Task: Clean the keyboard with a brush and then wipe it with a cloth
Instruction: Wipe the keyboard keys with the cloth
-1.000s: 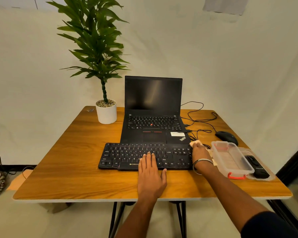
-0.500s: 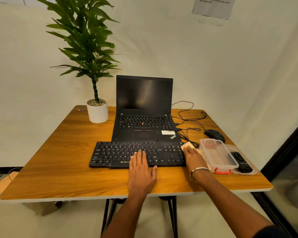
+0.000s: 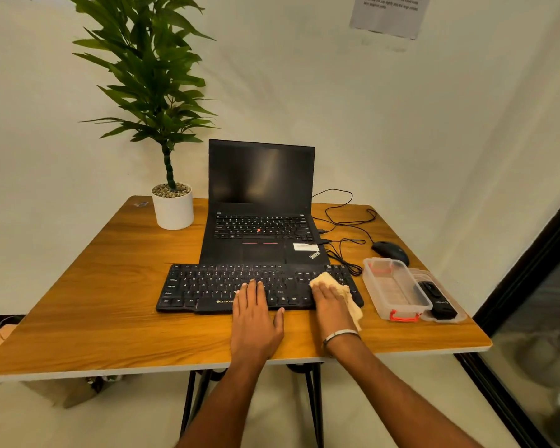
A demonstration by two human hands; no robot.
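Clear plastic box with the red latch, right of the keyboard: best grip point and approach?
Grip the clear plastic box across its two long side walls near the middle, coming from above. It stands upright and open-topped on the wooden table, so the rim is exposed. The flat clear lid holding a black device crowds its right wall; the red latch looks flimsy.
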